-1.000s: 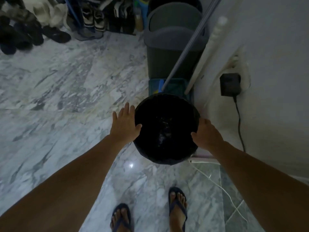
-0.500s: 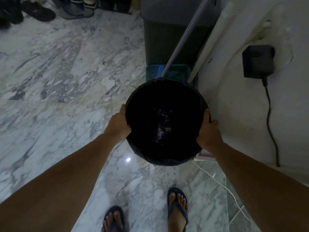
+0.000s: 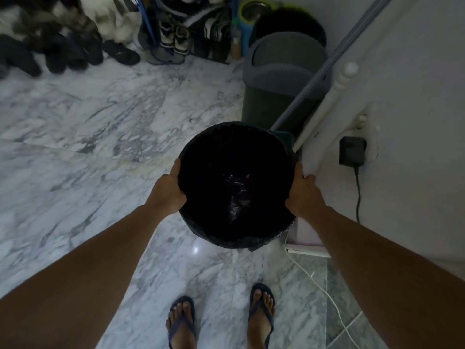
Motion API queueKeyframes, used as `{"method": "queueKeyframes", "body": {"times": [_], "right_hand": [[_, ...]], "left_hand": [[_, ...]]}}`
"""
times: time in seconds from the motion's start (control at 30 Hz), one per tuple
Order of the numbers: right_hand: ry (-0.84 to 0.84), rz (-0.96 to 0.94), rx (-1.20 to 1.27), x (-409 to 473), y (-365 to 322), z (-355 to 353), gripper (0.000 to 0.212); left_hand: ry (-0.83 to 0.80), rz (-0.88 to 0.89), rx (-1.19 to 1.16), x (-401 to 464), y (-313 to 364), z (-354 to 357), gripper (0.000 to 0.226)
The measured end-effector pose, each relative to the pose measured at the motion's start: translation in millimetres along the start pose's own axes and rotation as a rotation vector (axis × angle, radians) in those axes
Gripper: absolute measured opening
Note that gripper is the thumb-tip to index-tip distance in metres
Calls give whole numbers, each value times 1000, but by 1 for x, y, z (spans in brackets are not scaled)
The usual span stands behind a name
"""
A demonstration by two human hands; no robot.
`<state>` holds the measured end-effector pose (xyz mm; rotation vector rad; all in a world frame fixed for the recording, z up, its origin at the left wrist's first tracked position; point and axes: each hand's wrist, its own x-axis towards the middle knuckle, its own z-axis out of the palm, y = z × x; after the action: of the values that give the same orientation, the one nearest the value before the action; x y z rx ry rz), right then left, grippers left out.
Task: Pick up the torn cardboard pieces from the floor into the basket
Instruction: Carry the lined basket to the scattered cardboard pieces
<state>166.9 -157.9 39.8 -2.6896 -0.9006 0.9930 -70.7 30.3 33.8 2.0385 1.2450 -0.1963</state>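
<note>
Basket (image 3: pixel 236 238) sits between 2 hands: left hand (image 3: pixel 167 191) and right hand (image 3: pixel 303 195) grip its rim.

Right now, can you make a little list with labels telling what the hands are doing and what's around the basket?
basket: black-lined basket, held between both hands
left hand: left hand grips the rim's left side
right hand: right hand grips the rim's right side
inside: only crinkled liner visible
cardboard pieces: none in view
behind basket: grey bin
wall: black plug adapter
floor: marble floor, shoes at top left

hands (image 3: pixel 234 195) gripping basket (image 3: pixel 201 230) (seemingly bag-lined)
</note>
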Motion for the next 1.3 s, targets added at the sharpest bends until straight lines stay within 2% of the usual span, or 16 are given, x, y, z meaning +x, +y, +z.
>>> {"method": "queueKeyframes", "body": {"times": [0.37, 0.5, 0.6, 0.77, 0.9, 1.3], "right_hand": [[7, -236, -141, -85, -158, -129, 96], [5, -353, -147, -111, -212, -156, 81], [0, -451, -193, -130, -252, -165, 79], [47, -543, -250, -166, -323, -165, 84], [53, -649, -283, -192, -380, -154, 78], [10, -863, -462, -293, -551, -75, 78]], "left_hand": [[279, -92, -135, -133, 9, -173, 87], [378, -151, -172, -172, -4, -220, 88], [442, -188, -178, -203, -18, -249, 87], [574, -235, -220, -253, -48, -292, 86], [653, -264, -255, -290, -81, -321, 82], [826, -443, -393, -408, -212, -385, 70]]}}
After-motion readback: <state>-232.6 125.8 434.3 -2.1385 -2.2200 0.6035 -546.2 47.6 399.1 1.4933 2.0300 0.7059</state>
